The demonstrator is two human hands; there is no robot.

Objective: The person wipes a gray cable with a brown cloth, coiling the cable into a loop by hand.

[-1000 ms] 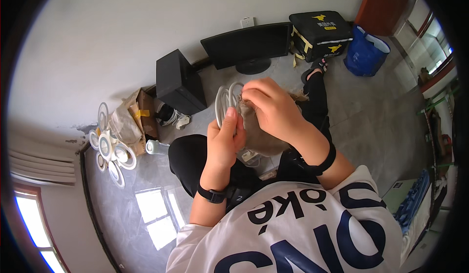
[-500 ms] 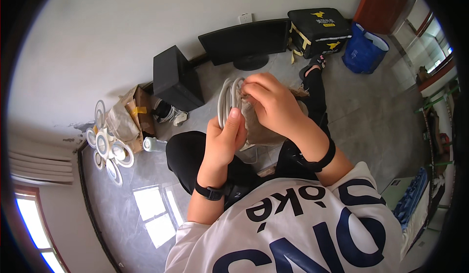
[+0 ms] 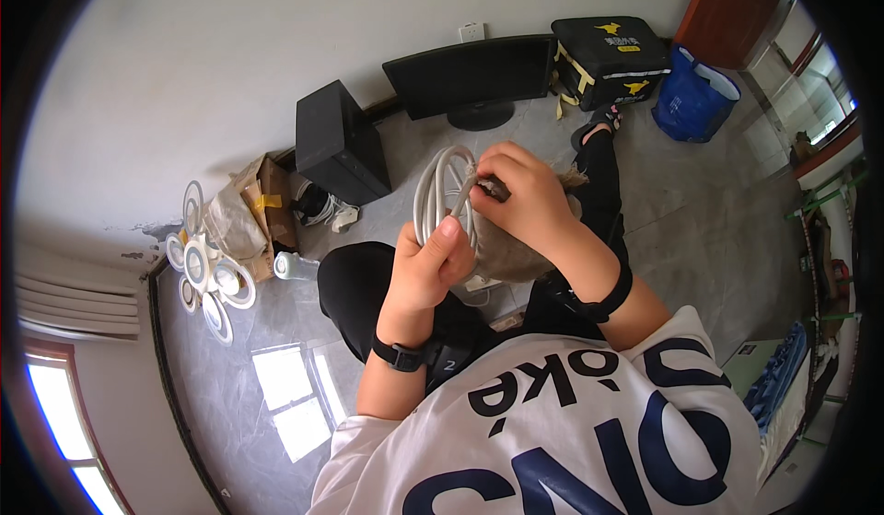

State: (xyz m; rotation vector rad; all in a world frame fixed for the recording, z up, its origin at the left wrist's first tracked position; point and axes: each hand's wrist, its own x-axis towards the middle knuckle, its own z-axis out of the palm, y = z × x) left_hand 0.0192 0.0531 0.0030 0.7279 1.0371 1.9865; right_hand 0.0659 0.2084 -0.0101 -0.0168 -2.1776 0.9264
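Observation:
A coil of white cable [image 3: 425, 193] stands up in my left hand [image 3: 425, 259], whose thumb and fingers are closed around its lower part. At the coil's upper right side, my right hand [image 3: 527, 200] is closed in a pinch. A small dark piece [image 3: 495, 187] shows at its fingertips; whether it is a plug or a tie I cannot tell. Beneath my hands, between my legs, is a beige cloth-like thing [image 3: 512, 253], partly hidden by my right hand and forearm.
Along the wall stand a black computer tower [image 3: 339, 142], a monitor [image 3: 470, 77], a black delivery box [image 3: 612, 59] and a blue bag [image 3: 695, 100]. To the left are a cardboard box [image 3: 273, 204], a white ring-shaped lamp [image 3: 210, 271] and a pale cylinder [image 3: 293, 266]. Cables [image 3: 322, 209] lie beside the tower.
The coil has turned to show its loop more openly. My right hand has shifted slightly right and down, and the dark piece now shows at its fingertips. My left hand keeps its hold.

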